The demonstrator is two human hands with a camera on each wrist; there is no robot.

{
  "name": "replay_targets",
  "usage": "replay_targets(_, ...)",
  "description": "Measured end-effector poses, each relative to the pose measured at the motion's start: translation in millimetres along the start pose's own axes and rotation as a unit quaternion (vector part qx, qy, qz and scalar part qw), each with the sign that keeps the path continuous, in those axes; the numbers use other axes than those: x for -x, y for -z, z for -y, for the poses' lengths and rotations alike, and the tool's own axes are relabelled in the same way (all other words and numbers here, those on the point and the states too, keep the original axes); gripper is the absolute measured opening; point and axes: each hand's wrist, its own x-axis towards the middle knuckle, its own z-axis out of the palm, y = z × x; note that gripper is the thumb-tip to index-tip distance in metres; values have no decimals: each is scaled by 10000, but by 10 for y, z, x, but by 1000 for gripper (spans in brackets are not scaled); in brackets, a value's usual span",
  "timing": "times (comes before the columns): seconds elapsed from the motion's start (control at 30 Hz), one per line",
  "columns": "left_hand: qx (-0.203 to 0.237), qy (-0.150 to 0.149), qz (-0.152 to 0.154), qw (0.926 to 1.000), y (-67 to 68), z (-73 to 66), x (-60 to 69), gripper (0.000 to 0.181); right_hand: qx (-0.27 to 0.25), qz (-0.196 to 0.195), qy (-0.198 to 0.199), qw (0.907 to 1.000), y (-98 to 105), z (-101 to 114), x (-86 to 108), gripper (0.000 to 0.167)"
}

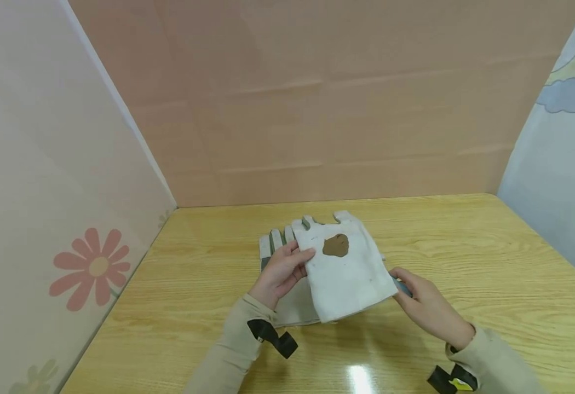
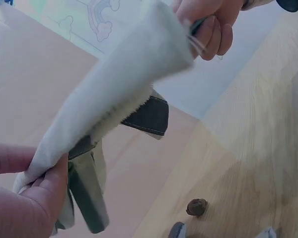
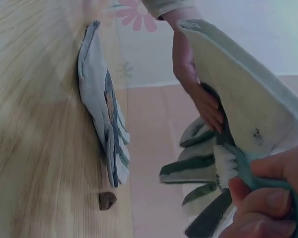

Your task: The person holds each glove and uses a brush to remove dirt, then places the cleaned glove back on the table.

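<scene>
My left hand (image 1: 282, 271) pinches the edge of a white work glove (image 1: 349, 279) with dark green stripes between its fingers and holds it tilted above the table. A brown patch (image 1: 335, 245) marks the glove's upward face. In my right hand (image 1: 427, 306) I grip the teal handle (image 3: 268, 183) of what looks like a brush, at the glove's cuff end. White bristles (image 3: 224, 163) show beneath the glove in the right wrist view; whether they touch it I cannot tell. A second matching glove (image 1: 294, 306) lies on the table, partly hidden by the raised one.
A small brown lump (image 3: 107, 200) sits on the wooden table (image 1: 194, 328), near the lying glove's fingers; the raised glove hides it in the head view. A brown paper-covered wall (image 1: 337, 109) stands behind, with pale decorated walls (image 1: 31, 164) at the sides.
</scene>
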Motion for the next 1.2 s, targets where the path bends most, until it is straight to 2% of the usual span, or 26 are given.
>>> replay_targets(0.2, -30, -190, 0, 9998, -57, -94, 56, 42, 552, -283, -174, 9979, 59, -89, -12, 23)
replay_targets(0.4, 75, -336, -185, 9992, -58, -156, 88, 46, 1028, -441, -623, 9918, 200, -192, 26, 34)
replay_targets(0.57, 92, -325, -313, 9989, -31, -162, 91, 45, 1076, -607, -821, 9889, 325, -179, 43, 42)
replay_targets(0.67, 37, -256, -387, 9989, -28, -150, 79, 43, 887, -794, -595, 9911, 330, -113, 45, 38)
replay_targets(0.83, -56, -101, -379, 9992, -45, -115, 49, 40, 512, -980, 200, 9937, 212, 32, 41, 21)
replay_targets(1.0, -138, -53, -288, 9995, -63, -83, 23, 37, 269, -858, 797, 9928, 75, 149, -8, 15)
replay_targets(1.2, -171, -31, -276, 9995, -69, -55, 10, 37, 201, -607, 1065, 9922, -33, 185, -67, 14)
